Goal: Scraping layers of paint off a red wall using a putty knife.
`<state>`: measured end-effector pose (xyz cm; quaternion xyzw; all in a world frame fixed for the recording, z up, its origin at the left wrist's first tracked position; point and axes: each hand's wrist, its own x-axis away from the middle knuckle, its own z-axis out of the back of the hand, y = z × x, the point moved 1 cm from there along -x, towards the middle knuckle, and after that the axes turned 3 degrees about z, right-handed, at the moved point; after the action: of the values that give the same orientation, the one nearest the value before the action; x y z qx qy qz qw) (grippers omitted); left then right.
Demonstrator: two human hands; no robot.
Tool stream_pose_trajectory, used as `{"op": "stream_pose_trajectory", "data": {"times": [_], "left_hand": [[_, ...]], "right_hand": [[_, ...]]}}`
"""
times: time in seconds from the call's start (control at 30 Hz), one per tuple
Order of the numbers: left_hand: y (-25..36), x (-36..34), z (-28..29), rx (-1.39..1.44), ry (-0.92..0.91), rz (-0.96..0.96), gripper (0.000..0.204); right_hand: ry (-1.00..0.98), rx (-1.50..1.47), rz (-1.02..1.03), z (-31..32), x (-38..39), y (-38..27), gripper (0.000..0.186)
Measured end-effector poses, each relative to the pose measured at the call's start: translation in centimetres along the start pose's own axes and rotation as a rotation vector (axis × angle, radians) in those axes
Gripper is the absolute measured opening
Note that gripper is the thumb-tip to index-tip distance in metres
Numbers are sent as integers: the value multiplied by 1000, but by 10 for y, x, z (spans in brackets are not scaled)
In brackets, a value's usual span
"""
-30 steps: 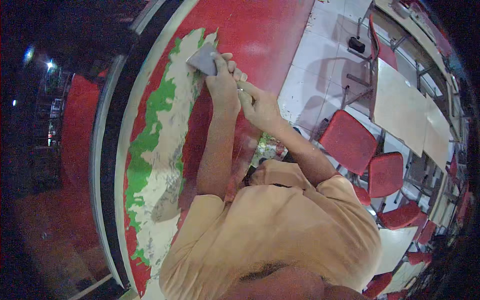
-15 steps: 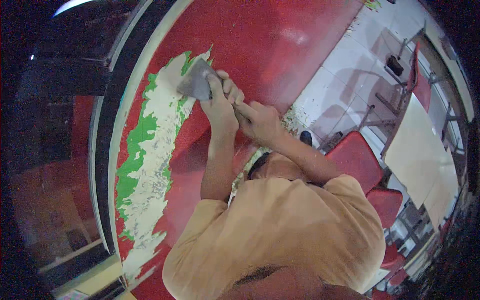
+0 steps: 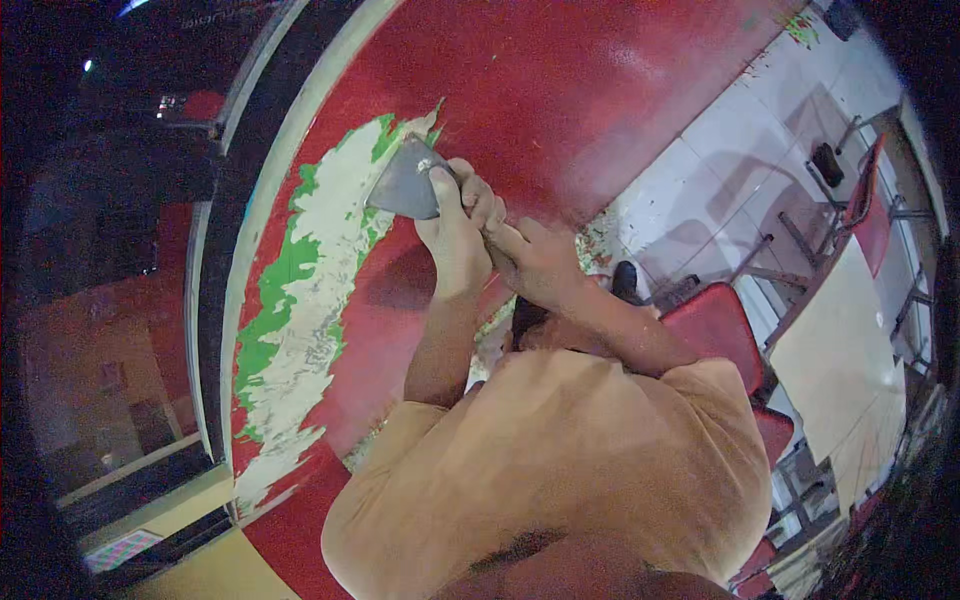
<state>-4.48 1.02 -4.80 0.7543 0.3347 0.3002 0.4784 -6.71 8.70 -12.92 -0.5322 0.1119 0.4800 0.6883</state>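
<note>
A grey metal paint scraper with a broad blade rests against the red wall. My left hand grips it near the neck, thumb pressed along the blade. Behind it my right hand is closed round the handle end, which the fingers mostly hide. The blade's edge lies at the right side of a long stripped patch, cream and grey with ragged green paint along its left. A small pale crumb sits on the blade. A loose flake sticks up by the blade's upper corner.
A dark window frame with a pale border runs along the left. White floor tiles on the right carry paint flakes by the wall's foot. Red chairs and a pale-topped table stand at the right.
The view has shifted a little, and the scraper with both hands appears slightly lower and to the right. A crumb now shows on the blade. Both hands keep their grip.
</note>
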Motion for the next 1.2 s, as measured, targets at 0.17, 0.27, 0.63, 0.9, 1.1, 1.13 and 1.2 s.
{"op": "stream_pose_trajectory", "data": {"times": [0.17,0.27,0.63,0.9,1.1,1.13,1.2], "left_hand": [[11,-8,-6,15,-24,-76,32],[-9,-1,5,18,13,-28,31],[-12,-1,6,56,64,27,29],[-20,-2,6,5,121,6,26],[-25,-10,21,69,63,-21,21],[-32,-11,39,33,200,-6,20],[-21,-4,7,46,171,113,21]], "right_hand": [[-5,14,39,7,-27,-7,27],[-107,65,17,11,5,-1,27],[-113,18,-30,5,-2,-1,23],[-165,15,-43,3,10,5,23],[-114,-41,8,10,-5,-2,26],[-113,-106,-1,13,-4,-11,25],[-140,-112,-7,19,-3,3,25]]}}
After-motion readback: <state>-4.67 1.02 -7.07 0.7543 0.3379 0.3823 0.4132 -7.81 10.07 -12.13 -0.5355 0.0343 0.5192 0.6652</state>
